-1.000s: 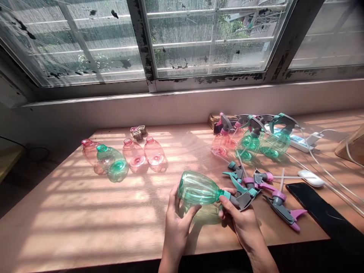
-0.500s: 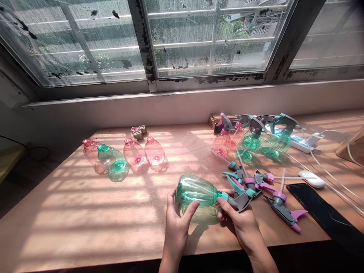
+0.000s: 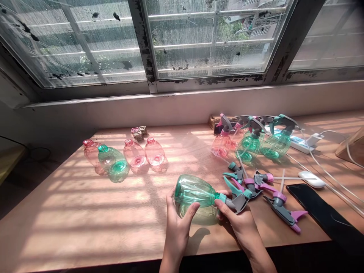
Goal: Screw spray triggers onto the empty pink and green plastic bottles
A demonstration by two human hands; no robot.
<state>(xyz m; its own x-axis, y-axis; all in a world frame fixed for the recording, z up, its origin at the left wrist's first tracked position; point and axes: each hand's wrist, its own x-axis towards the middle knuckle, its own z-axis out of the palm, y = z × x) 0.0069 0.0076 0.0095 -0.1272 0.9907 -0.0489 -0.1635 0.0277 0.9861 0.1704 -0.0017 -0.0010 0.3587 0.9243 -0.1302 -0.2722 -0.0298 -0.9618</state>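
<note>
A clear green spray bottle [image 3: 195,190] lies sideways just above the table, its base to the left. My left hand [image 3: 180,218] is wrapped round the base end, thumb on the near side. At the neck, my right hand [image 3: 234,218] grips the teal collar of the grey-and-teal trigger sprayer [image 3: 240,201], which sits on the bottle's mouth. Whether the collar is fully screwed down cannot be seen. Close to my right hand, several loose trigger sprayers [image 3: 250,184] lie in a pile. A pink-and-grey sprayer [image 3: 284,212] rests further right.
Open pink bottles [image 3: 155,151] and a green bottle [image 3: 113,163] stand at the left. Several bottles with sprayers fitted [image 3: 250,146] stand at the back right. A black phone [image 3: 315,204], a white mouse [image 3: 312,179], a power strip [image 3: 298,143] and cables are on the right.
The green bottle and both hands have shifted very slightly left. My right thumb has moved a little left along the neck. Everything else stays in place.
</note>
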